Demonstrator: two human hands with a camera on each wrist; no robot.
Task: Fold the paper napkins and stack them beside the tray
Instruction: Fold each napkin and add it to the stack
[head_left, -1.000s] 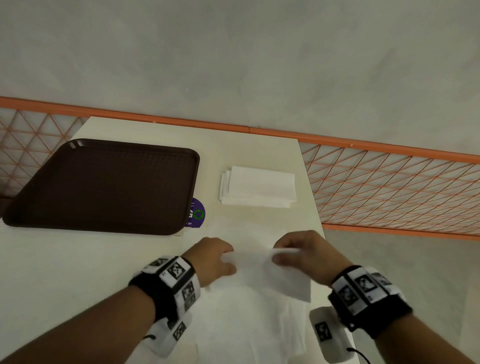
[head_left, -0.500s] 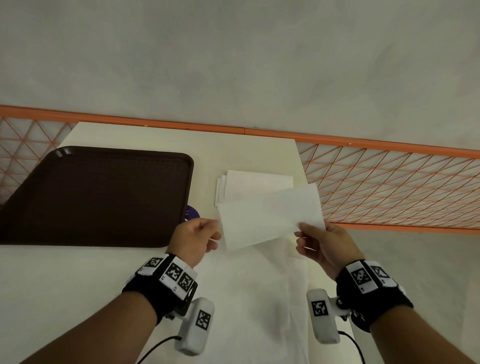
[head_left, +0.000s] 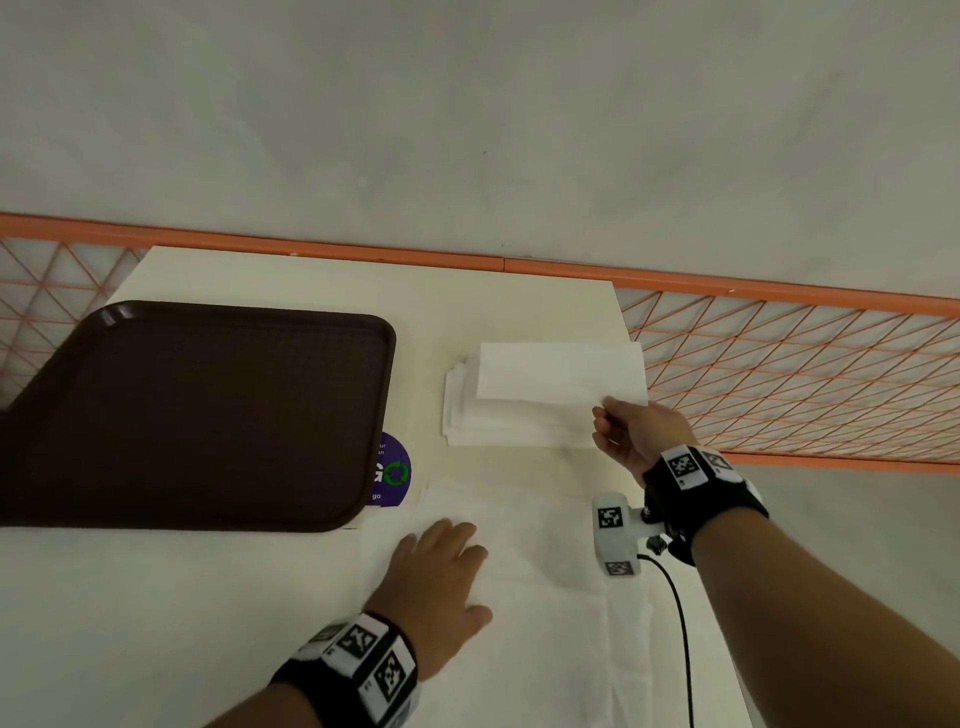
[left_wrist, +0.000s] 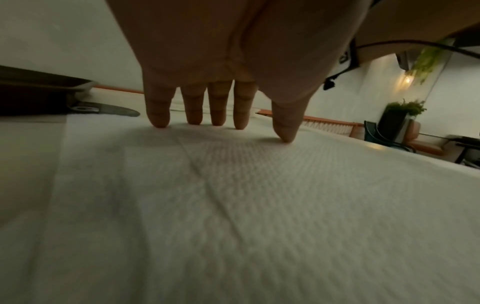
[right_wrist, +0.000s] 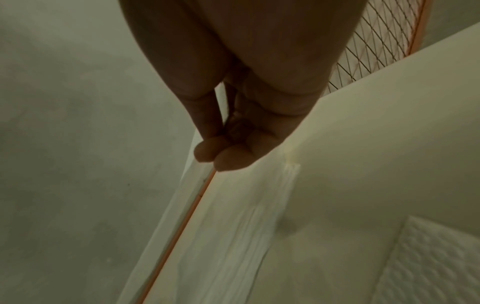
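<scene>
**Folded napkin reaches the stack**

Right hand is out over the pile now, its grip pinched on the near right corner of the folded napkin between thumb and fingertips. Half a second ago both hands held that napkin up in the air, short of the pile; now it sits over the top of the napkin stack, hanging a touch past it toward the table's right edge. I can't tell whether it lies flat on the pile yet.

Left hand has let go and dropped back. It lies flat, fingers straight and a little spread, pressing on the unfolded napkins spread at the near side of the table; nothing in that grip. The wrist view shows all five tips down on the dimpled paper.

The stack sits to the right of the brown tray, with a bare strip of table between them. A purple sticker peeks from under the tray's near right corner. Orange mesh railing runs behind the table.
</scene>
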